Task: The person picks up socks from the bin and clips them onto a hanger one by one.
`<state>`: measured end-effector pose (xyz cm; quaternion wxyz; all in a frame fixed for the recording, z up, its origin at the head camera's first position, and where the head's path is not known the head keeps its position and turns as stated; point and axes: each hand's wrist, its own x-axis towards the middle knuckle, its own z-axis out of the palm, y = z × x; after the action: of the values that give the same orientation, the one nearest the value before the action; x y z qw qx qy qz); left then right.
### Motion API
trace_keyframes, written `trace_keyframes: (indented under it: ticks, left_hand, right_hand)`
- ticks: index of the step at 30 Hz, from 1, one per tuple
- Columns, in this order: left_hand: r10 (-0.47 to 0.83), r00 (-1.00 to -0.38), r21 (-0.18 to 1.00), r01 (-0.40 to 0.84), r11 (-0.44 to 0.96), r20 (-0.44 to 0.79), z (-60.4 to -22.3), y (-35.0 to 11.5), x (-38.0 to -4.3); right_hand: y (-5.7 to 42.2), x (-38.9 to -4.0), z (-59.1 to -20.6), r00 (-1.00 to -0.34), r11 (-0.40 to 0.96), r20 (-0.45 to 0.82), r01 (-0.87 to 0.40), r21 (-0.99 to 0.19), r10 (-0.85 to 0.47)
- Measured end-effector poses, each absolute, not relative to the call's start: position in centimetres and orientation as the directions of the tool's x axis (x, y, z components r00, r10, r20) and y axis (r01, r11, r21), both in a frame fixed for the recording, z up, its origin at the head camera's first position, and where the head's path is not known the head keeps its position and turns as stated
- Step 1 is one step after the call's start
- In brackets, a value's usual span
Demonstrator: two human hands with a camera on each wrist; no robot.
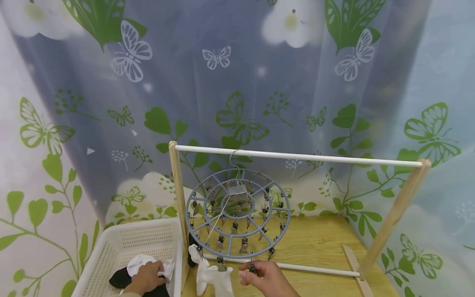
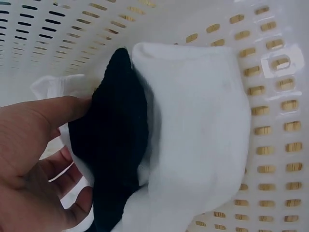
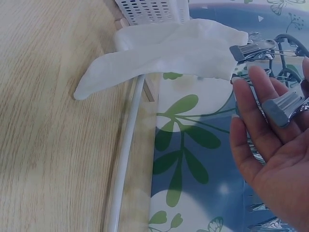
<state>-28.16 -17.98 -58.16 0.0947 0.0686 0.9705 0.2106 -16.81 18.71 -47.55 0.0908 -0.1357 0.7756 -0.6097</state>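
Observation:
My left hand reaches into the white basket, its thumb and fingers around the edge of a black sock. White socks lie beside and beneath the black one. My right hand pinches a metal clip below the front rim of the round grey drying hanger. To the left of that hand, white socks hang from neighbouring clips. A dark sock hangs at the hanger's left, partly hidden by the rack's post.
The hanger hooks onto the white top bar of a rack with wooden posts. A lower white bar runs just above the wooden table. Many other clips dangle under the hanger. A patterned curtain stands behind.

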Motion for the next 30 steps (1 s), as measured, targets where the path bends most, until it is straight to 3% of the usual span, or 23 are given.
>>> trace_keyframes:
  ticks: [5, 10, 30]
  left_hand:
    - [0.162, -0.982, 0.444, 0.102, 0.890, -0.098, -58.1, -18.2, -28.2]
    - [0.207, -0.978, 0.489, 0.192, 0.851, 0.024, -57.4, -18.3, -28.0]
    - [0.184, -0.980, 0.633, 0.188, 0.751, 0.073, -55.0, -18.6, -27.6]
  right_hand:
    - [18.7, -16.8, -47.6, -0.946, 0.208, 0.016, -0.088, -0.974, -0.324]
    - [18.7, -16.8, -47.7, -0.946, 0.206, 0.014, -0.086, -0.975, -0.325]
    - [18.6, -16.8, -47.6, -0.942, 0.180, 0.008, -0.072, -0.981, -0.335]
